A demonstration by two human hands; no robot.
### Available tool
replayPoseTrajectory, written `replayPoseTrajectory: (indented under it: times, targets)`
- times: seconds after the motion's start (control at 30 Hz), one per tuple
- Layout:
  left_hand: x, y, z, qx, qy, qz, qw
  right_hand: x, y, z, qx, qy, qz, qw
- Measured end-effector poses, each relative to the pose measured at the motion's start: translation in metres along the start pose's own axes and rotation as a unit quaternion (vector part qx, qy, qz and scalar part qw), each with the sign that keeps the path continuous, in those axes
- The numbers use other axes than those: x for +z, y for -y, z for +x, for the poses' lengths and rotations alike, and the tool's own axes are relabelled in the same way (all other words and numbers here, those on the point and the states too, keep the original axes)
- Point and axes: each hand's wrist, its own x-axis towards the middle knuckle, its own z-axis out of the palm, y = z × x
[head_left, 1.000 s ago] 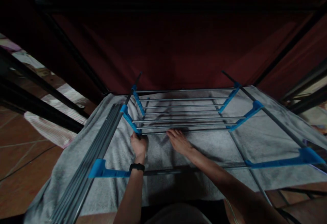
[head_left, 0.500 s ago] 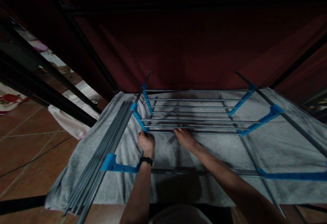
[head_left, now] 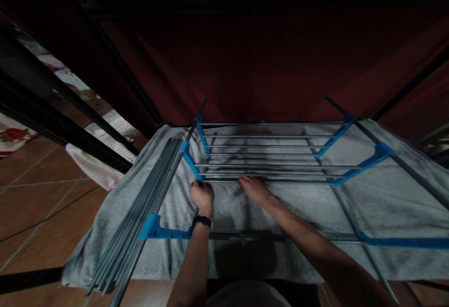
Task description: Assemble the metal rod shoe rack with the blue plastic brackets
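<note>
A rack of grey metal tubes joined by blue plastic brackets lies on a grey cloth (head_left: 287, 209). My left hand (head_left: 201, 195), with a black band at the wrist, is closed around the lower end of a blue bracket (head_left: 192, 164) on the rack's left side. The nearest crossbar (head_left: 291, 182) of the middle shelf runs to my right hand (head_left: 253, 189), whose fingers are curled over it. Closer to me, another blue bracket (head_left: 164, 232) joins the left upright tube and a front crossbar (head_left: 245, 236). My fingertips are partly hidden.
A bundle of loose grey tubes (head_left: 140, 213) lies along the cloth's left side. Dark red fabric (head_left: 245, 73) hangs behind the rack. Black metal bars (head_left: 66, 124) cross the left side above a tiled floor (head_left: 45, 195).
Both hands keep the same places on the bracket and crossbar. The rack's right side and left upright have shifted very slightly to the right.
</note>
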Motion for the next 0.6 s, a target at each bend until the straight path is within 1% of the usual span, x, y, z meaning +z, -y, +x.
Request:
replayPoseTrajectory:
  times: [0.27, 0.6]
  targets:
    - [0.0034, 0.0001, -0.0011, -0.007, -0.013, -0.001, 1.000, -0.0049, 0.0000, -0.0003, 0.009, 0.019, 0.006, 1.000]
    - [0.0050, 0.0019, -0.0021, -0.004, -0.023, -0.028, 0.999, -0.0059, -0.0051, 0.0036, -0.002, 0.033, 0.005, 0.999]
